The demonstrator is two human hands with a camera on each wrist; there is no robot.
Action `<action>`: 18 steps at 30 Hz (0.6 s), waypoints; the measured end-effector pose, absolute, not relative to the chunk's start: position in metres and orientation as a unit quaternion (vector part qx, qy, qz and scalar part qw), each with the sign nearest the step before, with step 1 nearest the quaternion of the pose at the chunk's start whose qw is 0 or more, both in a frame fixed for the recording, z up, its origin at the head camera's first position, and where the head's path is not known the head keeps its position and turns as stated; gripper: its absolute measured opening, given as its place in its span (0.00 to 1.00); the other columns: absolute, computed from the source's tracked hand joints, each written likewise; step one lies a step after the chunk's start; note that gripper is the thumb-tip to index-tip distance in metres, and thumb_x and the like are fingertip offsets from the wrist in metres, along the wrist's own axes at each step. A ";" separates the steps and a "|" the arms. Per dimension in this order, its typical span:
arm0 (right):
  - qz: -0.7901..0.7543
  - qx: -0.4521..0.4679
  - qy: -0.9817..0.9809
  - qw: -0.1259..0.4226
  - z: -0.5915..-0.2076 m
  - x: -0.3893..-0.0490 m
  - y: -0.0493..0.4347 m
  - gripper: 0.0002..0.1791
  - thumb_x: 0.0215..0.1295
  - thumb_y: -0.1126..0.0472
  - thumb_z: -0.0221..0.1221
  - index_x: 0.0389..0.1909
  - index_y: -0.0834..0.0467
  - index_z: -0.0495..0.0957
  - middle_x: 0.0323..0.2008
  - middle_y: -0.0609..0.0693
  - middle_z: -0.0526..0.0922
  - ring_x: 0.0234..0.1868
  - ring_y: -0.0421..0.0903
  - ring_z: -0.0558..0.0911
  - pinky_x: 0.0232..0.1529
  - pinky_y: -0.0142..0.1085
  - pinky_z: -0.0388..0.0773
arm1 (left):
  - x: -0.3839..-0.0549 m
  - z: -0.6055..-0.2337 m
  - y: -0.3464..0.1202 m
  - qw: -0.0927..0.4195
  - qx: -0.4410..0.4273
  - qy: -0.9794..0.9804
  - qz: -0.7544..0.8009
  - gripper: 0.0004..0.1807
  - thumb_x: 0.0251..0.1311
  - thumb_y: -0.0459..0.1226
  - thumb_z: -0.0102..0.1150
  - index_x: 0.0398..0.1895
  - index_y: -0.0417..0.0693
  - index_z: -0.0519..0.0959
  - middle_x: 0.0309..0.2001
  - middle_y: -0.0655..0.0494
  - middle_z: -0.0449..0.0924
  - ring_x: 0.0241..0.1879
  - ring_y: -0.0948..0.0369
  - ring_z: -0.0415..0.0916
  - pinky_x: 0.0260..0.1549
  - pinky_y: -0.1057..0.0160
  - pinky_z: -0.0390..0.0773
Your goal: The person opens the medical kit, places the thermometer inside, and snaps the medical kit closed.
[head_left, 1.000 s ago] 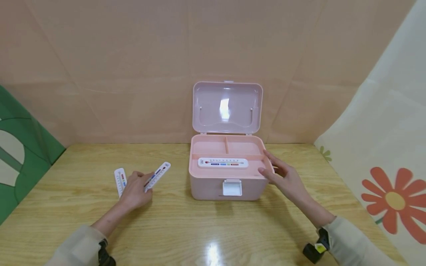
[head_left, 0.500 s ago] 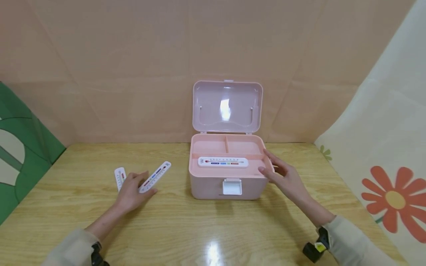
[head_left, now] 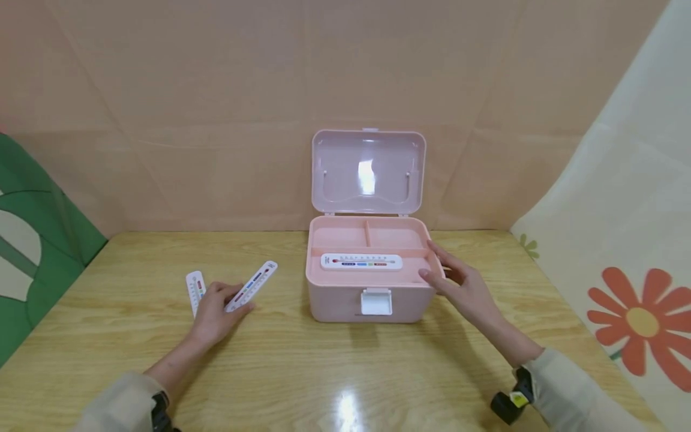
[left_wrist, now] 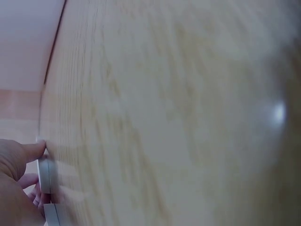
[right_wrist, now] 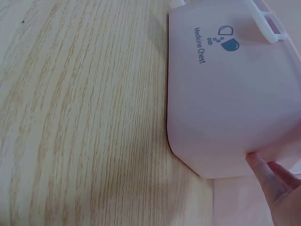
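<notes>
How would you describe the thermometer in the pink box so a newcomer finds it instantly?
Find the open pink box on the table. Across its wide front compartment lies a white thermometer. It alone lies inside; both other thermometers are outside, at the left hand.

thermometers [head_left: 361, 262] [head_left: 252, 285] [head_left: 195, 289]: 3 | pink box [head_left: 335, 305]: 1 | compartments [head_left: 339, 234] [head_left: 396, 234] [head_left: 372, 278]: 3 | hands [head_left: 215, 317] [head_left: 468, 295]: 2 | table [head_left: 302, 372]: 1

"Medicine Chest" lettering [right_wrist: 199, 45] on the pink box [right_wrist: 221, 117], upper right of the right wrist view, a capsule sign [right_wrist: 230, 45] beside it, scale print on the thermometer [head_left: 361, 262] below centre of the head view, too small to read.
</notes>
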State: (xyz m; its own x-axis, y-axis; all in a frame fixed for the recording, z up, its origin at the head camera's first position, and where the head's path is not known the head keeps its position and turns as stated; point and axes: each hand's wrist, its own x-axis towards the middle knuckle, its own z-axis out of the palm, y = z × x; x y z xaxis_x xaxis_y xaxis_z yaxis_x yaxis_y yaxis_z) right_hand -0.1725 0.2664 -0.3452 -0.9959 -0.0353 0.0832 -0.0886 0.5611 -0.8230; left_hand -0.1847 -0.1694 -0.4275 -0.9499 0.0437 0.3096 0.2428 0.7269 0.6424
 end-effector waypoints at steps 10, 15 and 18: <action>0.468 0.040 -0.882 0.035 -0.347 -0.174 0.267 0.35 0.65 0.46 0.59 0.72 0.43 0.59 0.72 0.55 0.60 0.56 0.57 0.75 0.38 0.27 0.80 | -0.186 -0.432 -0.166 0.152 -0.079 -0.918 -0.356 0.23 0.51 0.30 0.68 0.49 0.25 0.77 0.40 0.37 0.75 0.41 0.45 0.72 0.42 0.50 0.71; 0.466 0.040 -0.883 0.034 -0.347 -0.173 0.267 0.35 0.65 0.46 0.59 0.72 0.42 0.59 0.72 0.55 0.61 0.56 0.57 0.75 0.38 0.27 0.80 | -0.186 -0.433 -0.164 0.157 -0.079 -0.918 -0.356 0.21 0.51 0.29 0.66 0.48 0.24 0.77 0.40 0.36 0.75 0.42 0.44 0.71 0.43 0.48 0.70; 0.465 0.040 -0.884 0.033 -0.347 -0.173 0.267 0.35 0.65 0.46 0.59 0.72 0.41 0.59 0.72 0.55 0.60 0.56 0.57 0.75 0.38 0.27 0.80 | -0.185 -0.433 -0.163 0.165 -0.084 -0.915 -0.358 0.21 0.51 0.28 0.66 0.48 0.24 0.77 0.40 0.35 0.75 0.42 0.43 0.71 0.43 0.47 0.69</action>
